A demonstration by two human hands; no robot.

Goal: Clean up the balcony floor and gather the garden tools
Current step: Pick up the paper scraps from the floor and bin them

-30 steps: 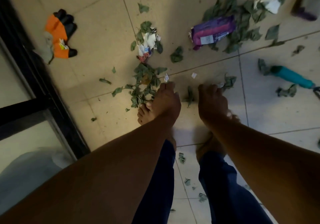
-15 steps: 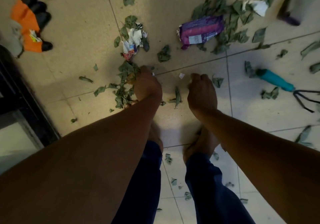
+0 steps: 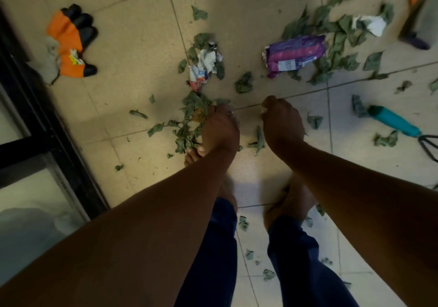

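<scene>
Compared with half a second earlier, the left hand (image 3: 219,126) is seen reaching further into the leaf pile (image 3: 189,121) on the tiled floor (image 3: 132,45), while the right hand (image 3: 282,121) is raised with fingers curled around a small white scrap (image 3: 263,110). Whether the left hand's fingers are closed on leaves cannot be told, since they are hidden behind its back. The teal-handled hand rake (image 3: 393,121) is cut off at the right edge, well apart from the orange gloves (image 3: 71,41) at far left.
</scene>
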